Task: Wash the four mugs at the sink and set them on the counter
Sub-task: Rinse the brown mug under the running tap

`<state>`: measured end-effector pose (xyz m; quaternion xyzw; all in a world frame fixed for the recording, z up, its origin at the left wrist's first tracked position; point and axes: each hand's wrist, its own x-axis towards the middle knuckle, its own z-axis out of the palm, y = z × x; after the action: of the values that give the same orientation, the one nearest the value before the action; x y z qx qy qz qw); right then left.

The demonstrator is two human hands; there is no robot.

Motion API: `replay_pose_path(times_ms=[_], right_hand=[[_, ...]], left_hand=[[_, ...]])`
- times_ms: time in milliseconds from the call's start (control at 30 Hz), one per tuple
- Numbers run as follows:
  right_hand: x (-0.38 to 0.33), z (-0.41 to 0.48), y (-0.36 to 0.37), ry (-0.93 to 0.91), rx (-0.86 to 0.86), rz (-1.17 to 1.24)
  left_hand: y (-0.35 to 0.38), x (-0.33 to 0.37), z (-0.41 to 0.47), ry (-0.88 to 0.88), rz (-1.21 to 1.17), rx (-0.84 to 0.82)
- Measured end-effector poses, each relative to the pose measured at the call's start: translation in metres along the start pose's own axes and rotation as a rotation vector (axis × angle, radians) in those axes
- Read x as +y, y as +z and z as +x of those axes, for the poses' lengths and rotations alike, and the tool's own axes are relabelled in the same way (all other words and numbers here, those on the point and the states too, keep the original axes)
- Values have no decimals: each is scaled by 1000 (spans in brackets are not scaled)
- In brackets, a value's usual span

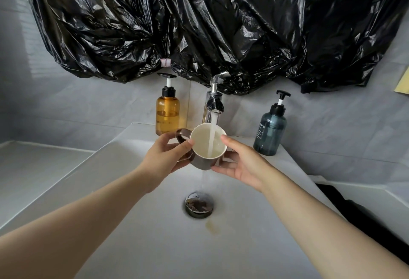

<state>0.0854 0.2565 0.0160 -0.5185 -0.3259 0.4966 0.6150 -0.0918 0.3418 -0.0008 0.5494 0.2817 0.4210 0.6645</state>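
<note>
A brown mug (200, 149) with a cream inside is held tilted toward me under the chrome faucet (213, 101), over the white sink (155, 245). Water runs from the spout into the mug and spills from its lower edge toward the drain (199, 204). My left hand (168, 157) grips the mug's handle side, thumb on the rim. My right hand (239, 163) cups the mug's right side and bottom, thumb at the rim. No other mug is in view.
An amber pump bottle (167, 112) stands left of the faucet, a dark blue pump bottle (269, 132) to its right. Black plastic sheeting (221, 24) hangs on the wall above. White counter (33, 168) lies left of the sink; a dark gap (354, 216) lies at its right.
</note>
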Motion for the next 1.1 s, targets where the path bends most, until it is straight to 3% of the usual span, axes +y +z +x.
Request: replay_pose_path(times_ms=[200, 500, 633, 800, 1100], right_hand=[[0, -3, -2, 77, -76, 59], [4, -6, -2, 95, -266, -123], [8, -4, 0, 77, -237, -120], [11, -1, -6, 98, -214, 8], [7, -2, -7, 76, -274, -43]], left_hand=[[2, -1, -2, -118, 3, -128], [-3, 2, 3, -4, 124, -8], [0, 3, 4, -29, 116, -52], [2, -1, -2, -231, 69, -205], [0, 3, -3, -121, 32, -117]])
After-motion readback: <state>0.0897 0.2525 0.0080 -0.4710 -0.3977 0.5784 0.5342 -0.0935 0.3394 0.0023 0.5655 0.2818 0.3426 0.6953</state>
